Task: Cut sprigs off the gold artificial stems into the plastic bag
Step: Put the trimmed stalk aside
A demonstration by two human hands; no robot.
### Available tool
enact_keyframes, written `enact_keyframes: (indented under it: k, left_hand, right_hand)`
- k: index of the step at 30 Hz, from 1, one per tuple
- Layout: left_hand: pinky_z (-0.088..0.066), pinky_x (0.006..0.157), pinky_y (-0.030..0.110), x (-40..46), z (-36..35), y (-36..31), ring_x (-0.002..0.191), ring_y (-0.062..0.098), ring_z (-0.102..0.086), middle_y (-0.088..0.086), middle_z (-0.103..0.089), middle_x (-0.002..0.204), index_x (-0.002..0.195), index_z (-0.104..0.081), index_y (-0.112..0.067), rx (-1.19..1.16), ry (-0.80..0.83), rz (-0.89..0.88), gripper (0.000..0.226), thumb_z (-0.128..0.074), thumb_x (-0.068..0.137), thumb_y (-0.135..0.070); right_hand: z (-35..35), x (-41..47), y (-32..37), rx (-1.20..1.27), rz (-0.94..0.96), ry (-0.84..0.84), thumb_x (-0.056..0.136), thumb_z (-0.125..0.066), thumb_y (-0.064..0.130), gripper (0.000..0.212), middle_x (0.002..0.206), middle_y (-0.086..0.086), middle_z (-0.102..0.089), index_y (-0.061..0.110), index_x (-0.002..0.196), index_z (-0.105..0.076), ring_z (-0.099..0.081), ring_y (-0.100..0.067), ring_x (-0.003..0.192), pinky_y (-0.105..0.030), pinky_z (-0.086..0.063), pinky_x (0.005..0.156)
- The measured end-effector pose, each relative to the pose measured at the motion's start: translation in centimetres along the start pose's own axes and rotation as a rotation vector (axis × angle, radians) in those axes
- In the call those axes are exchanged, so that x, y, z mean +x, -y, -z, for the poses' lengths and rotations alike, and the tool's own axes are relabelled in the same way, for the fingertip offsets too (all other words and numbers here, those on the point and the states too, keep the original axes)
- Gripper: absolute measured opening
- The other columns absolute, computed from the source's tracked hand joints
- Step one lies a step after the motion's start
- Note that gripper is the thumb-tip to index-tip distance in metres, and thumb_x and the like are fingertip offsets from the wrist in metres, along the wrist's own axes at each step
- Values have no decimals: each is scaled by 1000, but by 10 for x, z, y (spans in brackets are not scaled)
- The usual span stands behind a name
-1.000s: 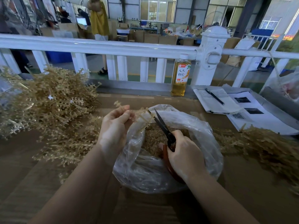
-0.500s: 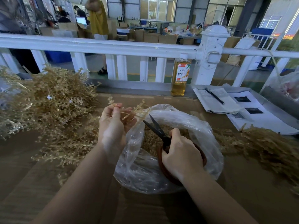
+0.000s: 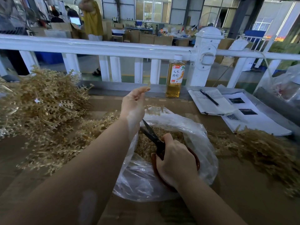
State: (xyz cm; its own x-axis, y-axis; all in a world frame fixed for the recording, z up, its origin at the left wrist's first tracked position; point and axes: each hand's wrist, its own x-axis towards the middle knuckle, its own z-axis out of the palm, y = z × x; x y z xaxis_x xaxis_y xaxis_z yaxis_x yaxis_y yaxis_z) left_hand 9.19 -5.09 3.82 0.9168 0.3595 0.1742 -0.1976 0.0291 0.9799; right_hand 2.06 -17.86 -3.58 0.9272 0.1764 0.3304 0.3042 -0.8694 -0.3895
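Note:
A clear plastic bag [image 3: 198, 137] lies open in the middle of the brown table, with cut gold sprigs [image 3: 146, 143] inside. My right hand [image 3: 175, 159] grips the red handles of black scissors [image 3: 152, 135], blades slightly apart over the bag's mouth. My left hand [image 3: 134, 104] is raised above the bag's left rim and pinches a small gold stem piece [image 3: 148, 88] between its fingertips. A big heap of gold artificial stems [image 3: 43, 108] lies to the left. Another pile of gold stems [image 3: 263, 151] lies to the right.
A bottle of amber drink [image 3: 174, 78] stands at the table's back edge by a white railing [image 3: 97, 46]. A notebook with a pen [image 3: 209, 98] and printed sheets [image 3: 253, 117] lie at back right. Another plastic bag [image 3: 285, 85] sits far right.
My left hand has lifted up and away from the bag's rim toward the back, now pinching only a short stem piece. The scissors stayed over the bag.

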Motion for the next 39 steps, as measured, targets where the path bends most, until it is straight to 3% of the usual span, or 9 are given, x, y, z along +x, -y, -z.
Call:
enact_keyframes:
  k: [4, 8, 11, 14, 19, 24, 28, 32, 39]
  left_hand:
    - [-46, 78, 24, 7, -11, 0, 69, 11, -48, 15, -57, 96, 91, -62, -34, 33, 52, -33, 39, -43, 98, -1]
    - [-47, 73, 26, 16, -22, 4, 81, 15, -61, 10, -52, 96, 77, -41, -29, 161, 19, -76, 43, -38, 94, 10]
    - [-48, 75, 20, 18, -25, 11, 88, 18, -63, 2, -61, 86, 66, -51, -21, 299, 15, -67, 44, -37, 92, 12]
    - [-45, 81, 17, 17, -28, 20, 94, 12, -58, 1, -59, 105, 97, -69, -15, 509, 89, -88, 36, -42, 93, 8]
    - [-36, 103, 26, 15, -28, 28, 117, 17, -47, 0, -40, 136, 135, -49, -7, 935, 267, -313, 52, -44, 87, 12]
    - [0, 116, 49, 17, -27, 38, 147, 19, -5, 1, -6, 160, 147, -29, -10, 1369, 640, -184, 49, -27, 103, -31]
    - [-9, 118, 45, 17, -22, 39, 143, 21, -21, 4, -22, 157, 146, -32, -12, 1238, 663, -110, 49, -22, 103, -35]
    - [-30, 106, 42, 14, -17, 35, 118, 25, -49, 4, -57, 117, 116, -49, -21, 1080, 603, -105, 25, -33, 101, -32]
    - [0, 117, 51, 14, -17, 40, 146, 20, -8, -3, -10, 159, 148, -30, -20, 1333, 769, -134, 50, -23, 103, -39]
  right_hand:
    - [-2, 0, -2, 3, 16, -16, 88, -54, 47, 39, 104, 3, -58, 26, 117, -38, -56, -19, 100, -28, -44, 82]
    - [-4, -1, -2, -6, 14, -35, 88, -54, 48, 38, 101, 5, -59, 27, 116, -39, -56, -17, 97, -27, -43, 78]
    - [-6, -1, -3, -12, 18, -47, 87, -55, 48, 39, 102, 5, -59, 27, 117, -40, -56, -17, 97, -28, -43, 77]
    - [-6, 0, -4, -10, 28, -43, 88, -55, 47, 41, 102, 5, -60, 27, 120, -41, -56, -17, 97, -28, -44, 77]
    - [-7, 1, -6, -19, 39, -35, 88, -53, 48, 44, 106, 4, -60, 26, 124, -41, -56, -17, 99, -27, -44, 79]
    - [-7, 2, -7, -19, 37, -10, 88, -53, 48, 44, 106, 4, -59, 26, 124, -41, -55, -17, 101, -27, -44, 82]
    - [-6, 3, -8, -26, 40, 2, 88, -53, 47, 43, 108, 3, -59, 25, 123, -41, -55, -17, 101, -27, -46, 83]
    - [-6, 3, -8, -27, 39, 7, 89, -52, 47, 42, 108, 3, -59, 26, 123, -41, -55, -17, 102, -27, -44, 83]
    - [-6, 4, -9, -31, 32, 28, 88, -52, 46, 42, 108, 4, -58, 27, 124, -39, -55, -17, 103, -27, -42, 81]
